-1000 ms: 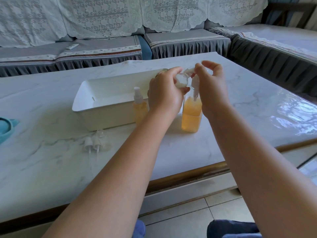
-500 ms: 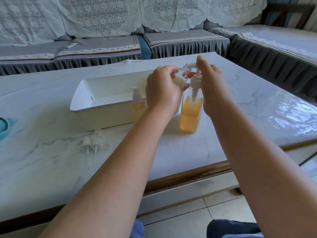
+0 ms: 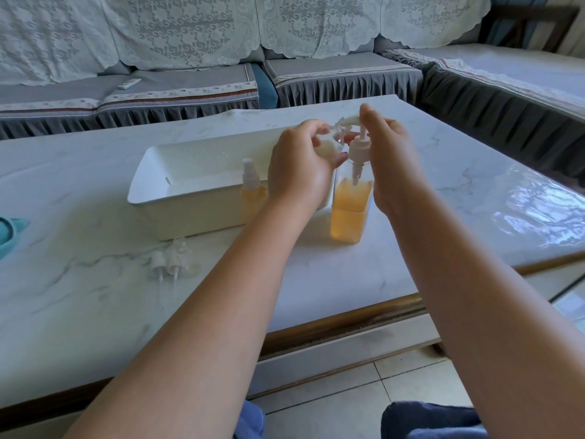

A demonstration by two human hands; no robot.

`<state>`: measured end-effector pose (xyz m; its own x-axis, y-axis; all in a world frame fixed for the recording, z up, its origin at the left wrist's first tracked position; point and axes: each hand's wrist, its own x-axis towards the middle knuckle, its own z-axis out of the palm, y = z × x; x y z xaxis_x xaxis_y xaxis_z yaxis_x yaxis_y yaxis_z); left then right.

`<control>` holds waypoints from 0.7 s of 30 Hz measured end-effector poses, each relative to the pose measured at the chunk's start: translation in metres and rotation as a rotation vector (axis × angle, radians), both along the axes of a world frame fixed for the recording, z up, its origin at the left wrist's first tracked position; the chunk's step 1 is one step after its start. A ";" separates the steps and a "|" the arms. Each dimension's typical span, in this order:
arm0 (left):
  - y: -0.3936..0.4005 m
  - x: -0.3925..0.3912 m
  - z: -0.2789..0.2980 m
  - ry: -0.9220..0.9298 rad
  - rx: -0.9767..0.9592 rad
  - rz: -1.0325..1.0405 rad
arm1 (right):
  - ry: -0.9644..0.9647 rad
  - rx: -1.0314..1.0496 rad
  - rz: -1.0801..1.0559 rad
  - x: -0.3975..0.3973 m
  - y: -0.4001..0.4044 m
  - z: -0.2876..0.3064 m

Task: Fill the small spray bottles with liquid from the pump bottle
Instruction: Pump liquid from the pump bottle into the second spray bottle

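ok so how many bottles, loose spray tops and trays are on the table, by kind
pump bottle: 1
small spray bottles: 2, one capped by the tray, one held in the left hand at the pump spout
loose spray tops: 2
white tray: 1
total: 6

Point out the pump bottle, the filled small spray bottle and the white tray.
pump bottle (image 3: 349, 217), head view, on its liquid-filled body
filled small spray bottle (image 3: 252, 198), head view, on its orange body
white tray (image 3: 196, 213), head view, on its front wall

Home living room, lace-draped sofa (image 3: 190, 42), marble table (image 3: 95, 296)
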<state>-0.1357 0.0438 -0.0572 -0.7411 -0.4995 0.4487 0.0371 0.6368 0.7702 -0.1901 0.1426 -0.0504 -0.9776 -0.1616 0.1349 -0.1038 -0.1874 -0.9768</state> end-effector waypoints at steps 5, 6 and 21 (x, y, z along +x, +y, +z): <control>0.000 -0.001 0.002 0.011 0.001 -0.003 | -0.024 0.007 0.017 0.001 0.000 0.001; 0.000 -0.001 0.002 0.010 -0.002 -0.001 | -0.027 0.003 0.019 0.002 0.000 0.002; 0.000 0.002 -0.005 -0.036 0.026 -0.023 | -0.005 0.024 -0.051 -0.001 -0.004 -0.004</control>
<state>-0.1338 0.0437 -0.0626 -0.7677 -0.4936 0.4087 0.0238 0.6154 0.7878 -0.1914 0.1382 -0.0546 -0.9852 -0.1150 0.1269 -0.1079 -0.1589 -0.9814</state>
